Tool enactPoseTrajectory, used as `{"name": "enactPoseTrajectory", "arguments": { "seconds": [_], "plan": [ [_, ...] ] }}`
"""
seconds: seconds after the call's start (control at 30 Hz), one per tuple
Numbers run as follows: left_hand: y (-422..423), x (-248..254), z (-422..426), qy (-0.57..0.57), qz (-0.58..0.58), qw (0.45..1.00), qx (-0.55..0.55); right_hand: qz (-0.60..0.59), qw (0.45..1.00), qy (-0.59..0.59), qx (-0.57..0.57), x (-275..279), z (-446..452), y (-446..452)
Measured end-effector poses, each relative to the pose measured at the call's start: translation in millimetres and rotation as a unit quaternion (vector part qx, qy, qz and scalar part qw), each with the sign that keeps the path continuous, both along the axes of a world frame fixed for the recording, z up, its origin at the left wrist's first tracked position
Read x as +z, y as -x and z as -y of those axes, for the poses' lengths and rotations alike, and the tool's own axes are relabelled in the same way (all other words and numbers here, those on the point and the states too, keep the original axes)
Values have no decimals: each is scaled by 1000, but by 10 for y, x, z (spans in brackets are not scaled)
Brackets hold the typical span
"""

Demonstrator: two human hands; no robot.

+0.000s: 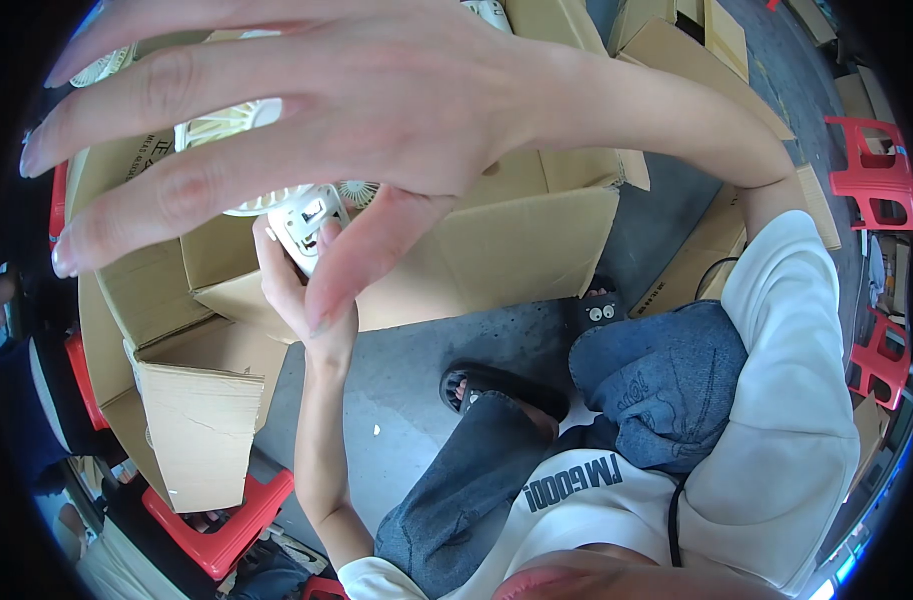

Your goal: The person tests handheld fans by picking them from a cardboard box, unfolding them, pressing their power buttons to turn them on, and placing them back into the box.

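Observation:
My left hand (302,305) is closed around the white handle of a small hand-held fan (305,228), held over a cardboard box. The handle has a small cut-out or switch area on its face, and part of the fan's head is hidden behind my right hand. Close to the camera, my right hand (377,90) stretches across the view with its fingers spread and its back towards me. Nothing shows in its grip. Behind its fingers appears a cream fan cage (232,122); whether it belongs to the held fan I cannot tell.
Below my hands stands an open cardboard box (517,240) with raised flaps. More fans (359,192) show in it, partly hidden. Red stools (872,172) stand at right, another red stool (222,530) at lower left. Flattened cardboard (692,250) lies beside my leg. Another person's clothing shows at far left.

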State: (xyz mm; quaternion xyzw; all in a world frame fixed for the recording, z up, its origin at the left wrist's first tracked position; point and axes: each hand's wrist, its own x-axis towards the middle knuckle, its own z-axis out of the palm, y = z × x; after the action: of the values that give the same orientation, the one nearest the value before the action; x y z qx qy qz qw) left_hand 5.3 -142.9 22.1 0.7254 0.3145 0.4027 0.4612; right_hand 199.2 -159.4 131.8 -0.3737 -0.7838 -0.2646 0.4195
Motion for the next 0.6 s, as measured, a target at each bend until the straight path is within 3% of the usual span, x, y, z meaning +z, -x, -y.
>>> {"name": "enactPoseTrajectory", "arguments": {
  "seconds": [0.27,0.53,0.6],
  "plan": [
    [-40,-14,-14,9,1,1000,1,-51,996,-53,43,-58,-84,-54],
    [-34,-50,-49,-33,-34,999,17,-100,986,-106,81,-105,-152,-88],
    [-4,-50,-85,-87,-73,993,25,-112,982,-119,91,-122,-186,-116]
  ]
}}
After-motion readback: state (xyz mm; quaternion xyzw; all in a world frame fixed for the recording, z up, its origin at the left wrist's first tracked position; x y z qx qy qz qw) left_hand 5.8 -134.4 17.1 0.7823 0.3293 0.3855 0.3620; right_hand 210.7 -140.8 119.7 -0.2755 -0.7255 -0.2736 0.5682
